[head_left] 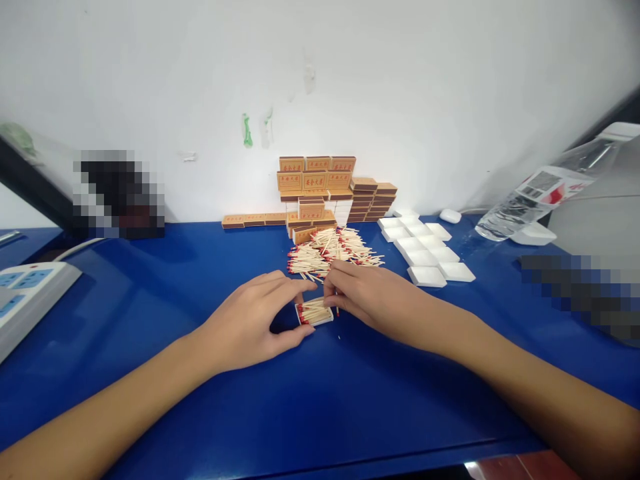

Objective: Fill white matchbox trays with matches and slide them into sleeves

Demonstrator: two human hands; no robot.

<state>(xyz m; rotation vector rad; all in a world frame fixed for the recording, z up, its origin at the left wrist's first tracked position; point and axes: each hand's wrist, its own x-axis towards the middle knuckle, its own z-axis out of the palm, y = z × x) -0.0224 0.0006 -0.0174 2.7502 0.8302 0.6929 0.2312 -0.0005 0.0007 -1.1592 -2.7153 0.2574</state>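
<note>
A small white matchbox tray (315,312) filled with red-tipped matches lies on the blue table (320,393). My left hand (255,320) curls around the tray's left side, thumb and fingers gripping it. My right hand (367,293) rests at the tray's right edge, fingers pinched together over the matches. Just behind both hands lies a loose pile of matches (333,252).
Stacked orange matchbox sleeves (320,183) stand against the white wall. Several empty white trays (425,247) lie in rows at the right. A clear plastic bottle (540,193) lies at far right, a white power strip (25,293) at far left.
</note>
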